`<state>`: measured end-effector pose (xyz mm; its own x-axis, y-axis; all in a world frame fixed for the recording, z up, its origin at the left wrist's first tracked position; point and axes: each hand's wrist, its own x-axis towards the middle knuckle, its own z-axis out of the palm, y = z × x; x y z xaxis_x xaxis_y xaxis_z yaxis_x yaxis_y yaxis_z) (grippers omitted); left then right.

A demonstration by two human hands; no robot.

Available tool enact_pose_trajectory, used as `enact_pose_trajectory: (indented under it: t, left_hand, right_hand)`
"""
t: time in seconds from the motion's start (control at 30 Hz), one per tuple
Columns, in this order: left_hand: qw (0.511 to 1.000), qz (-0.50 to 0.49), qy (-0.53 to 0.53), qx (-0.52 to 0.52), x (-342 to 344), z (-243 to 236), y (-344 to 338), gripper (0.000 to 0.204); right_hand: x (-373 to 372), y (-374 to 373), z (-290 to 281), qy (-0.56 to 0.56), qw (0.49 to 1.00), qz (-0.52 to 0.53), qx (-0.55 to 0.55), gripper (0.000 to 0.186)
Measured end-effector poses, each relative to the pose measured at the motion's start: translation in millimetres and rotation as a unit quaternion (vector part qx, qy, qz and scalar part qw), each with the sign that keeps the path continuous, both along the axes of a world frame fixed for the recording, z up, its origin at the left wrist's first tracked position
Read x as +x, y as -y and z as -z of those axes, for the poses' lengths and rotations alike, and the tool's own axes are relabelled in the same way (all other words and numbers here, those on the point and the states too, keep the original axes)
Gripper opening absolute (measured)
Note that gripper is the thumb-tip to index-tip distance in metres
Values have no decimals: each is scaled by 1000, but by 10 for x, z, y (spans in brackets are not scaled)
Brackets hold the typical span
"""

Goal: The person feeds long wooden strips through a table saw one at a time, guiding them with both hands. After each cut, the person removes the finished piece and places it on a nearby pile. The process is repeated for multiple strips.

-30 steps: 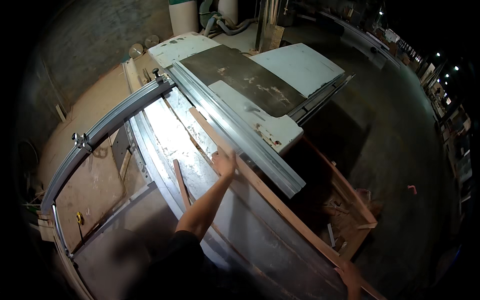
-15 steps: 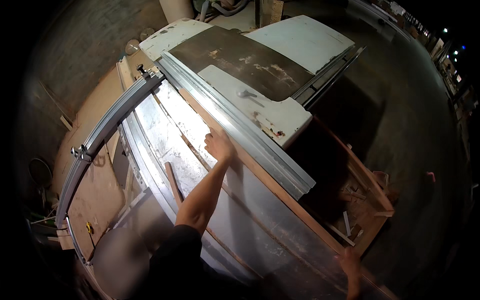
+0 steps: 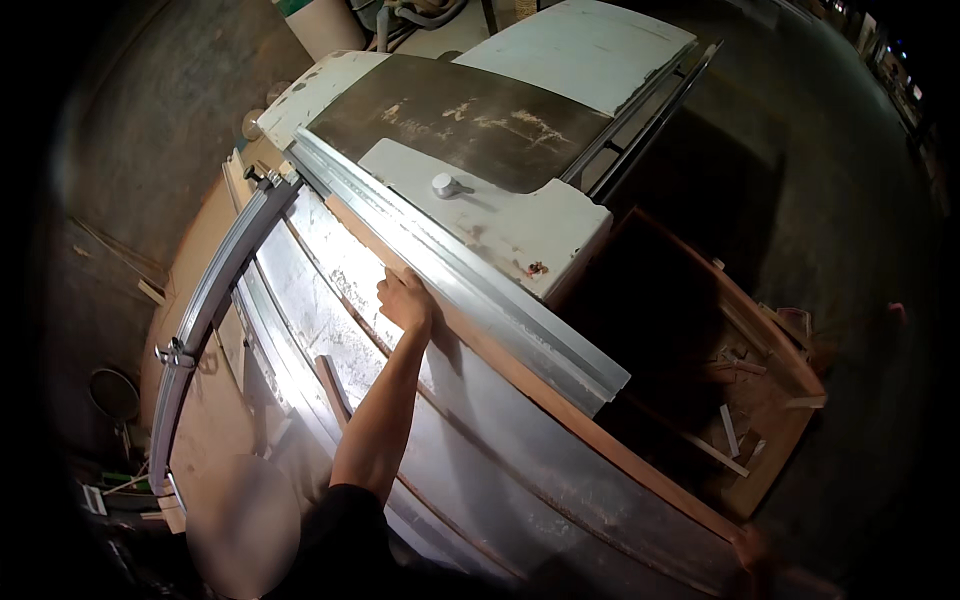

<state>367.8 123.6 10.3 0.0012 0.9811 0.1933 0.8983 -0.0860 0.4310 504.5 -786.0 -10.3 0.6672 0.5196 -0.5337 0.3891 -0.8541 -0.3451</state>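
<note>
My left hand (image 3: 404, 300) grips a long wooden board (image 3: 500, 364) near its upper part, fingers bent over it. The board lies along an aluminium fence (image 3: 460, 275) on the scuffed metal saw table (image 3: 470, 450). At the lower right, my right hand (image 3: 750, 550) is on the board's near end, dim and partly lost in shadow. A short wooden strip (image 3: 330, 382) lies on the table left of my left forearm. A long curved-looking rail with clamps (image 3: 205, 300) crosses the left side of the table.
White machine top with a round knob (image 3: 490, 205) and dark panel (image 3: 450, 110) stand behind the fence. A wooden box with offcuts (image 3: 780, 355) is at right on the concrete floor. A white cylinder with hoses (image 3: 315, 25) is at the back, a plywood panel (image 3: 190, 260) at left.
The board has slid a little toward the upper left along the fence, with both my hands staying on it. The view has tilted and shifted.
</note>
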Motion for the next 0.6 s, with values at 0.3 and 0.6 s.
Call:
enact_pose_trajectory:
  t: [0.3,0.6]
  left_hand:
    - [1000,-1,0,-2,-115,33,-365,53]
    - [999,-22,10,44,-140,72,-648,49]
  right_hand:
    - [43,-964,-512,-48,998,23,31,35]
    - [20,-1664,-1074,-134,987,79,37,32]
